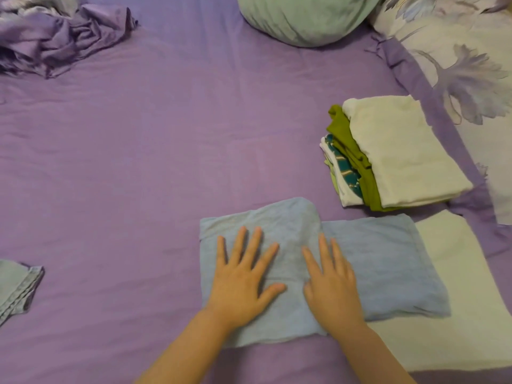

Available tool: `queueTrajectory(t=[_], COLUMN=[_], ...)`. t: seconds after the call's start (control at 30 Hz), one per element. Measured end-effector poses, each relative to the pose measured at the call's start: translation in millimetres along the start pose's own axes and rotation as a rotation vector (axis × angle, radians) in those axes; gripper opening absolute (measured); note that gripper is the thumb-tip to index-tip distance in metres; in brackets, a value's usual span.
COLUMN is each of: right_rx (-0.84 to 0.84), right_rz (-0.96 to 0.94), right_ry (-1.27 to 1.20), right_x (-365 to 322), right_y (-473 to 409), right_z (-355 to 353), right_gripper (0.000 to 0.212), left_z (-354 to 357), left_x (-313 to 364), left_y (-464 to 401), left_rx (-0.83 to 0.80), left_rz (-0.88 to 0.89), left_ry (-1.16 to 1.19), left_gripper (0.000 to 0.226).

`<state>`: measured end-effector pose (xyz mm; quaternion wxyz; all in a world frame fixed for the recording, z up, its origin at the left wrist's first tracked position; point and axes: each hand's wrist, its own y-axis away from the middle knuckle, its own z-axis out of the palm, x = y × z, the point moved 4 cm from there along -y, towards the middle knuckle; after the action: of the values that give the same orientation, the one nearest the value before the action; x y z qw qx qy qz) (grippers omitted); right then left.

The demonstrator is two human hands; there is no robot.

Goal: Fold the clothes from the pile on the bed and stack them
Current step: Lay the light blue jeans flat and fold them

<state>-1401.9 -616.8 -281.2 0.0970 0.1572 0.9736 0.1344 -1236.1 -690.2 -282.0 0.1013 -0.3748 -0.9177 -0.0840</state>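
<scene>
Head view: both hands (pixel 241 284) flat on soft blue cloth (pixel 388 261).

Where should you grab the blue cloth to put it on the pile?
Probably by its two short ends, one hand sliding under from each side. The blue cloth lies flat and partly folded under the left hand and right hand, so lifting both ends together should keep the fold from dropping open.

Matt blue cloth garment (pixel 291 245) on smooth, creased purple bedsheet (pixel 138 162).

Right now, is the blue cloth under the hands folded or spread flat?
Folded. The blue cloth shows a doubled layer overlapping its right part, and both the left hand and right hand press it flat.
</scene>
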Motion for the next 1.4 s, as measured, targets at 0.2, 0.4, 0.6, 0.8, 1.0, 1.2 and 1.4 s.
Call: queueTrajectory(t=[0.2, 0.4, 0.6, 0.8, 1.0, 1.2, 1.4], right_rx=[-0.052, -0.020, 0.020, -0.004, -0.007, 0.062, 0.134], right_rz=[-0.115, -0.051, -0.150, -0.112, -0.046, -0.037, 0.011], right_ry=[0.039, 0.017, -0.057, -0.029, -0.371, -0.512, -0.497], right_x=[3.3, -5.1, -78.5, -87.2, -116.5, -114.9, -67.5], right_y=[2.8, 4.0, -8.7, -13.1, 21.1, 50.0, 51.3], right_z=[51.5, 38.6, 26.6, 42.0, 6.9, -52.1, -91.6], right_gripper=[0.057, 0.063, 0.062, 0.061, 0.072, 0.082, 0.106], left_z=[34.6, 19.6, 16.6, 8.0, -35.2, -99.7, -125.9], left_x=[-9.2, -26.1, -40.7, -51.3, -45.7, -4.1, 55.5], left_y=[5.5, 23.1, 47.7, 56.8, 47.1, 21.7, -1.3], left_rx=[-0.055, -0.058, 0.002, 0.114, 0.173, 0.015, -0.184], left_rz=[0.122, -0.267, -0.550, -0.727, -0.863, -0.606, -0.384], left_ry=[-0.058, 0.074, 0.435, 0.858, 1.438, 1.493, 1.463], left_gripper=[0.072, 0.069, 0.066, 0.066, 0.050, 0.056, 0.058])
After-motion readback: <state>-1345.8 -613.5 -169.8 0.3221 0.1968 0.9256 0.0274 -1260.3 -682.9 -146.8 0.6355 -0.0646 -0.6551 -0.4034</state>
